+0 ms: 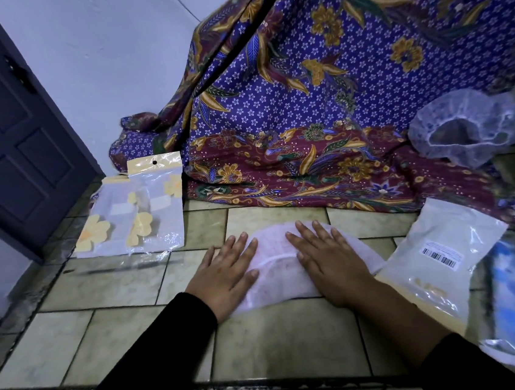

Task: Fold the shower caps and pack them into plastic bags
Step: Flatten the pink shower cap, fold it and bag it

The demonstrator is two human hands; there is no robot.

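Both hands press flat on shower cap.

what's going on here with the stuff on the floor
A person is pressing a white shower cap flat on the tiled floor with both hands, the left hand on its left side and the right hand on its right. It is not yet in a bag. Flower-printed plastic bags lie to the left, and a second cap, puffed up, sits on the patterned cloth at the right.
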